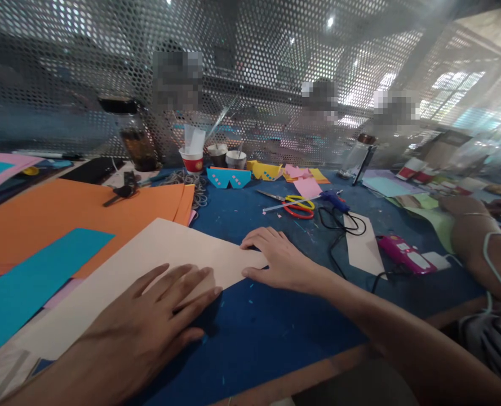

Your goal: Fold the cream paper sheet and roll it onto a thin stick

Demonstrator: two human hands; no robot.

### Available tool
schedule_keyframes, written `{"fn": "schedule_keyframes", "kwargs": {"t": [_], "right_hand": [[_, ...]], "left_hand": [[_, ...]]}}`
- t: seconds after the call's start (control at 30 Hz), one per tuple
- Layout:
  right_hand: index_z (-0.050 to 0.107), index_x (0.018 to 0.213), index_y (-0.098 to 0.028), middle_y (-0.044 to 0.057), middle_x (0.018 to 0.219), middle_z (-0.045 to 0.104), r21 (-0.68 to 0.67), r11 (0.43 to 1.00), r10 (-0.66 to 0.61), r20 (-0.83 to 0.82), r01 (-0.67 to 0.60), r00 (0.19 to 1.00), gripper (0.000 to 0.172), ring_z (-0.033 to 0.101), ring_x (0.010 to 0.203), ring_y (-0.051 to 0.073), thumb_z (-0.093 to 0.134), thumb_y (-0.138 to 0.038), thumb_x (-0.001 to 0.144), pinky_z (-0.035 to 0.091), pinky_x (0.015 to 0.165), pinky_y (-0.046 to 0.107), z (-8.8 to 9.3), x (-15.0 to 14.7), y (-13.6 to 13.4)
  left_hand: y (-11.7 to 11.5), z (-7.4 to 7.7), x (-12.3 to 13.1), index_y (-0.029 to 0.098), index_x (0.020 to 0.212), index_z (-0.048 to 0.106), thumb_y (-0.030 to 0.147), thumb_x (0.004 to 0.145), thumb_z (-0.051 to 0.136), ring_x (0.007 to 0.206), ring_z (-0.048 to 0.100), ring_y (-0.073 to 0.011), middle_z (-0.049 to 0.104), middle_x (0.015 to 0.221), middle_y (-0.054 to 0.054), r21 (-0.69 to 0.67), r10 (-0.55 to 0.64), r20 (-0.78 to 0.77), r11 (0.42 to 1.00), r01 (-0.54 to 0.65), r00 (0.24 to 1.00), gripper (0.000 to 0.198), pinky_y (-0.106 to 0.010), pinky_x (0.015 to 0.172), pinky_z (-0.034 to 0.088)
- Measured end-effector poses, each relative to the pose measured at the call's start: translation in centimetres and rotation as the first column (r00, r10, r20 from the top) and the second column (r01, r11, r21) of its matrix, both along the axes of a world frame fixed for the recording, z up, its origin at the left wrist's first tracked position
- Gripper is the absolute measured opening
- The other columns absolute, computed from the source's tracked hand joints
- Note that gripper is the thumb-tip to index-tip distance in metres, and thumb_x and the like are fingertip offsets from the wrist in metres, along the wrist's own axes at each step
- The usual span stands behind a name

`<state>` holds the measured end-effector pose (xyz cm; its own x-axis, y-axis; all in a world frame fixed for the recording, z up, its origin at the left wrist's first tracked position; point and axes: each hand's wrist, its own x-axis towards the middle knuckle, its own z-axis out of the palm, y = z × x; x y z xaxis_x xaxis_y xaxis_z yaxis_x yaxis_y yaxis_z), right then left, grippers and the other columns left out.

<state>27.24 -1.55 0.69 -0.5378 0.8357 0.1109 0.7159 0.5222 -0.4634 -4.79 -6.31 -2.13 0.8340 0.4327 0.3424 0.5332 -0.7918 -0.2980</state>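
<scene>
On the left, a blue strip [43, 287] overlaps orange sheets [106, 203]. The left hand [144, 316], fingers loosely spread, rests on the cream sheet [161, 242], near centre; the right hand [284, 262] straddles its right corner, whether pinching I cannot tell.

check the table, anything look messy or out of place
Nothing looks spilled, just untidy: the black cord by the blue glue gun loops over a cream paper piece, and tiny paper scraps litter the blue tabletop.
</scene>
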Motion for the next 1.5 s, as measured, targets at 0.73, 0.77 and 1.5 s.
{"fn": "schedule_keyframes", "kwargs": {"t": [0.73, 0.77, 1.5], "right_hand": [[0.067, 0.13, -0.022, 0.012, 0.145, 0.068, 0.009, 1.0, 0.023, 0.007, -0.023, 1.0, 0.037, 0.06, 0.136, 0.032, 0.081, -0.034, 0.098, 0.044, 0.114, 0.054, -0.2, 0.2, 0.2], [0.067, 0.13, -0.022, 0.012, 0.145, 0.068, 0.008, 1.0, 0.024, 0.009, -0.024, 1.0, 0.037, 0.06, 0.136, 0.032, 0.081, -0.034, 0.098, 0.044, 0.114, 0.054, -0.2, 0.2, 0.2], [0.068, 0.129, -0.023, 0.012, 0.147, 0.068, -0.047, 0.999, 0.002, 0.003, -0.002, 1.0, 0.036, 0.06, 0.137, 0.032, 0.081, -0.03, 0.097, 0.042, 0.117, 0.054, 0.5, 0.0, 0.0]], "left_hand": [[-1.6, -1.1, -4.4, 0.047, 0.172, 0.041, 0.058, 0.113, 0.051, 0.135, 0.071, -0.0325, 0.067, 0.164, 0.004, -0.084, 0.082, 0.042, 0.993, -0.078, 0.996, 0.061, -0.053, 0.115, 0.05], [-1.7, -1.1, -4.6, 0.047, 0.172, 0.042, 0.058, 0.113, 0.051, 0.134, 0.071, -0.032, 0.067, 0.164, 0.005, -0.08, 0.075, 0.036, 0.994, -0.072, 0.997, 0.061, -0.052, 0.115, 0.05], [-3.1, -2.6, -9.4, 0.059, 0.171, 0.034, 0.074, 0.104, 0.059, 0.142, 0.068, -0.0341, 0.063, 0.167, 0.01, -0.169, 0.176, 0.05, 0.972, -0.165, 0.983, 0.074, -0.053, 0.133, 0.03]]}}
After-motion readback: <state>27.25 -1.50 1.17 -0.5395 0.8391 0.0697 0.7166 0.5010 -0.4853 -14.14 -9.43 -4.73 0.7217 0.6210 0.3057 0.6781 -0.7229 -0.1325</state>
